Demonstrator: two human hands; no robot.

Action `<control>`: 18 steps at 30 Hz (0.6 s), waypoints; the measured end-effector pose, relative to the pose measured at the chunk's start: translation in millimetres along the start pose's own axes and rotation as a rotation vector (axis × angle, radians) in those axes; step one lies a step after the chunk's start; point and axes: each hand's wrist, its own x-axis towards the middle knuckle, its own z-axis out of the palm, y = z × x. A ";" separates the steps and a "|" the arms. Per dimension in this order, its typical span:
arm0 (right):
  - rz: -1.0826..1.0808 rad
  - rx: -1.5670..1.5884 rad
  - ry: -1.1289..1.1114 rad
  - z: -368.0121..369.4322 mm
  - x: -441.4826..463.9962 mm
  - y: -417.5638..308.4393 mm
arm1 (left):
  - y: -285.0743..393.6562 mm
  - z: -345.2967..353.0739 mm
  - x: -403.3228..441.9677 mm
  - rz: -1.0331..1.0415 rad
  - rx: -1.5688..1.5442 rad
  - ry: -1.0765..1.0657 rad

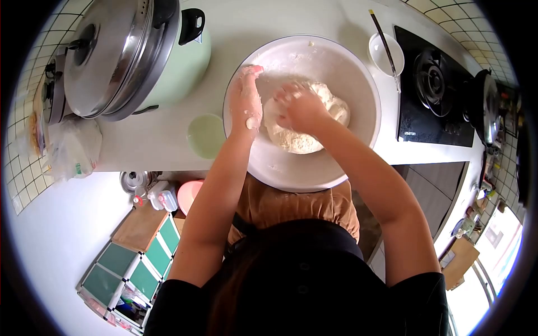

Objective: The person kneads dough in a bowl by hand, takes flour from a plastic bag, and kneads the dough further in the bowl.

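Note:
A lump of pale dough (298, 144) lies in a wide white bowl (314, 178) at the counter's front edge. My right hand (302, 107) is over the dough's upper left part, fingers apart and a little blurred; whether they press into it is hard to see. At the bowl's left wall, my left hand (245, 101) is held edge-on with its fingers stretched out. Bits of dough and flour cling to it, with a larger blob near the wrist. It holds nothing that I can see.
Left of the bowl are a pale green round dish (206, 136) and a big lidded pot (190, 73). On the right stand a small white bowl (386, 55) with a dark stick (382, 35) across it and a black gas stove (434, 84). A plastic bag (75, 148) lies far left.

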 end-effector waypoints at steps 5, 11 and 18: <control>-0.101 0.261 0.315 -14.6 -108.5 6.5 | -16.3 24.6 -23.9 0.263 0.363 -0.203; 0.016 0.414 0.302 -33.7 -168.3 -8.3 | -52.0 71.3 -71.2 0.769 0.908 -0.665; 0.017 0.160 0.588 -37.5 -149.5 0.6 | -56.6 68.6 -71.0 1.100 0.946 -0.752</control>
